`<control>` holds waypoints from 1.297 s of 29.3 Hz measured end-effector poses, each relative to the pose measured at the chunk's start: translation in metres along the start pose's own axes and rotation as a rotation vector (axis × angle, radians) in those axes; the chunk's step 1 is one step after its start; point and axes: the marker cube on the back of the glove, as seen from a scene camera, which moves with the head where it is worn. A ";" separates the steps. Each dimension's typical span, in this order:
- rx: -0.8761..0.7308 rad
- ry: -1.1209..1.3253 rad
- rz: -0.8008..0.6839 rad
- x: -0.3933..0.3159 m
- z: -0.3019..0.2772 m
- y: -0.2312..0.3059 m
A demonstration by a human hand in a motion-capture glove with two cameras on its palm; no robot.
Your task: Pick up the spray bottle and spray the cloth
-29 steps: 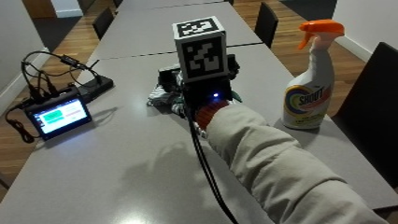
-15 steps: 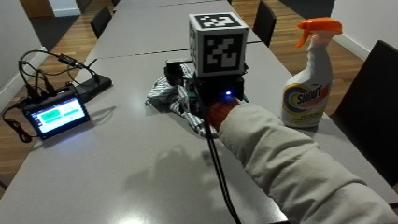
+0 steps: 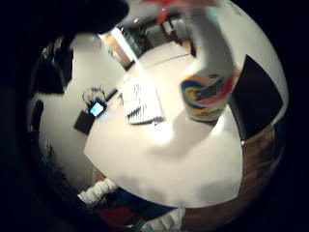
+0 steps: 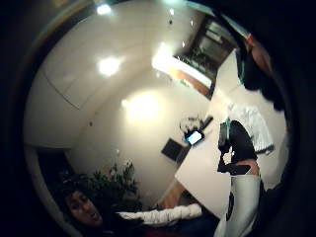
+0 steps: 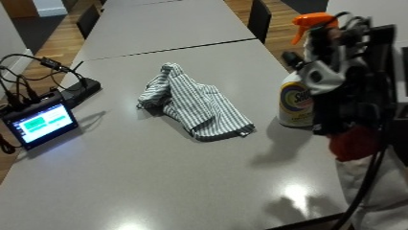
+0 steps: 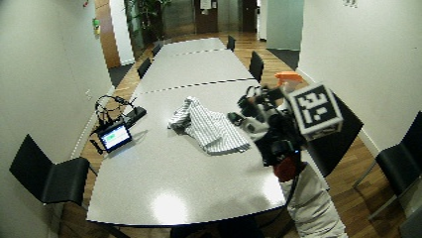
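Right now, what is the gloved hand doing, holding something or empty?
Right hand: at the spray bottle; whether its fingers grip it cannot be told.

Office meeting room; long table [image 6: 198, 163]; chairs [image 6: 49, 176]

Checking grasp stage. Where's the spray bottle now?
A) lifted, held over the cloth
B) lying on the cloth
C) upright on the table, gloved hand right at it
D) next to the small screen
C: the spray bottle stands upright on the table, apart from the cloth, with the gloved right hand beside it.
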 end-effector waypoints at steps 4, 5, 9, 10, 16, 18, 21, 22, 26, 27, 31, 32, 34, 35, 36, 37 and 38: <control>0.352 -0.030 0.026 0.046 -0.072 -0.010; 0.414 -0.022 0.035 0.064 -0.087 -0.016; 0.470 -0.010 0.143 0.118 -0.106 -0.032; 0.449 -0.009 0.180 0.130 -0.104 -0.033; 0.346 0.018 0.363 0.191 -0.093 -0.027; 0.356 0.032 0.375 0.200 -0.094 -0.023; 0.415 0.069 0.339 0.199 -0.098 -0.019; 0.438 0.076 0.323 0.195 -0.099 -0.019; 0.536 0.069 0.273 0.173 -0.113 -0.016; 0.562 0.081 0.262 0.173 -0.121 -0.016; 0.632 0.127 0.249 0.180 -0.142 -0.012; 0.640 0.131 0.254 0.182 -0.144 -0.011; 0.640 0.131 0.263 0.188 -0.144 -0.009; 0.634 0.127 0.268 0.191 -0.144 -0.008; 0.625 0.123 0.274 0.194 -0.143 -0.006; 0.614 0.119 0.281 0.196 -0.143 -0.003; 0.602 0.120 0.286 0.197 -0.143 0.001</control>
